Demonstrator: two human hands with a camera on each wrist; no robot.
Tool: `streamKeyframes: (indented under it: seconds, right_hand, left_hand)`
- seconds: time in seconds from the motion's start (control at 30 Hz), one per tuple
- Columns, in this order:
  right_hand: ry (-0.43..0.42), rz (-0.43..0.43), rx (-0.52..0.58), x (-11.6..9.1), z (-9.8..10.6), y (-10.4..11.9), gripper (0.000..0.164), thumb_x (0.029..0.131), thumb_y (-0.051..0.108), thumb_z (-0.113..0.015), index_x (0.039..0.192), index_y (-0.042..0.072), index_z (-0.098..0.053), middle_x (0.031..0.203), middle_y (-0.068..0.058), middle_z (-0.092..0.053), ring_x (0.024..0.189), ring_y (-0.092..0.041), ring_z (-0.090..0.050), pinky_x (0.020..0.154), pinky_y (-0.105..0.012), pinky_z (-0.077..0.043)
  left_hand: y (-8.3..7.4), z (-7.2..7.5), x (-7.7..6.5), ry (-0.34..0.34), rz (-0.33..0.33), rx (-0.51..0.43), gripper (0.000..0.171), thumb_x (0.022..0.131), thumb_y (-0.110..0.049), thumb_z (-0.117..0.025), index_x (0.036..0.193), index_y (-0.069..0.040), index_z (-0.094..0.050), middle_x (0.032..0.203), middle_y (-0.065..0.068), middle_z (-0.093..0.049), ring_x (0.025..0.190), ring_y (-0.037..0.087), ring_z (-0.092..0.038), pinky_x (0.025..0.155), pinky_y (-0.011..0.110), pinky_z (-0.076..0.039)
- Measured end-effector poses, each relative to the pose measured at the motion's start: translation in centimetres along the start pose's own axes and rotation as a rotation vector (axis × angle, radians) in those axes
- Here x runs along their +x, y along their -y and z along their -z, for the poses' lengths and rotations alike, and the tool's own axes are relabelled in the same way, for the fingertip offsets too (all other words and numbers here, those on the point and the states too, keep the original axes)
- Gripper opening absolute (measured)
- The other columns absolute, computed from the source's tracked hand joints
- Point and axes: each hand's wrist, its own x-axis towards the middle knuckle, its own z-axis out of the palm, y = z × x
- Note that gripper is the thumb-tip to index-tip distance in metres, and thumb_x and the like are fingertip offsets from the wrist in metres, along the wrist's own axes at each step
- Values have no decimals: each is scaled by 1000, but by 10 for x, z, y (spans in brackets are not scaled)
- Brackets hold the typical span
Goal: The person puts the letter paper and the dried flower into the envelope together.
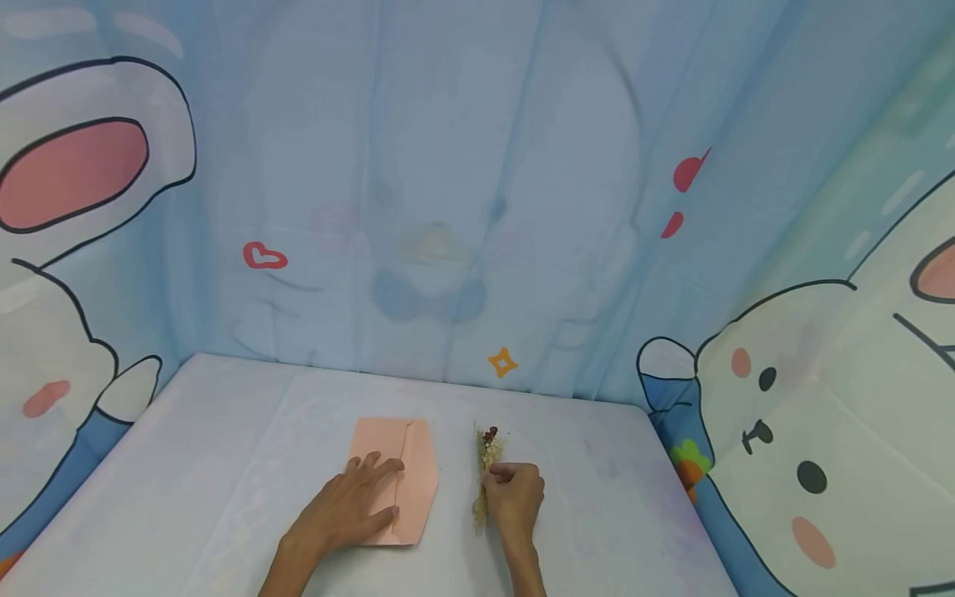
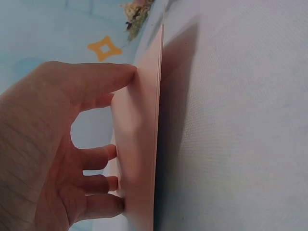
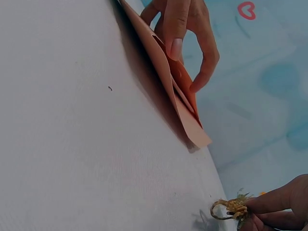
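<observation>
A pink paper envelope (image 1: pixel 419 489) lies on the white-covered table, with a flap seam running along it. My left hand (image 1: pixel 346 504) rests on it with spread fingers, the thumb and fingertips touching its upper face. In the right wrist view the near side of the envelope (image 3: pixel 156 60) gapes, and an inner layer shows. Right of the envelope, my right hand (image 1: pixel 516 497) pinches a small bunch of dried flowers (image 1: pixel 490 449) by its stems between thumb and fingers. A loop of twine (image 3: pixel 216 210) sticks out from the stems in the right wrist view.
The table (image 1: pixel 612 497) has a white cloth over it. Behind and at both sides hangs a light blue curtain (image 1: pixel 440 166) printed with cartoon rabbits, hearts and a star. A tiny dark speck (image 3: pixel 110 88) lies on the cloth.
</observation>
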Motion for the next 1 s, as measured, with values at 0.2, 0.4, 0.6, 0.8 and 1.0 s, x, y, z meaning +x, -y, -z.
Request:
streamKeyframes:
  seconds: [0.2,0.4,0.6,0.8,1.0]
  right_hand:
    - [28,10,18,-4,-8,8,5,80,-8,-85,84,-5,-83,71,-13,-78,58,-15,-69,51,-24,-54]
    - [48,37,37,-9,-16,14,5,81,-8,-85,84,-4,-84,70,-12,-78,57,-13,-67,51,-23,-52]
    - [88,34,57,-13,-25,20,7,81,-8,-86,84,-4,-83,70,-11,-77,58,-12,-66,51,-22,-53]
    - [121,24,55,-17,-32,29,8,79,-7,-88,82,-1,-83,69,-9,-77,57,-12,-66,52,-21,-53]
    - [147,33,56,-23,-41,40,11,77,-7,-91,81,-1,-83,68,-8,-77,56,-10,-65,51,-20,-52]
  left_hand:
    - [-1,0,-1,2,14,5,58,99,-45,-70,152,-25,-57,165,28,-50,150,66,-44,116,76,-44]
    - [-2,1,-2,-5,6,0,57,99,-45,-70,151,-24,-58,164,29,-50,149,66,-45,114,76,-45]
    - [0,0,1,-11,-13,14,57,99,-45,-70,150,-23,-59,161,30,-52,144,68,-49,108,77,-49]
    - [0,1,1,-23,-54,47,55,101,-45,-68,149,-19,-60,155,26,-57,137,62,-57,97,71,-56]
    - [3,1,2,-25,-62,48,57,103,-47,-66,151,-18,-58,158,31,-54,141,69,-50,101,76,-53]
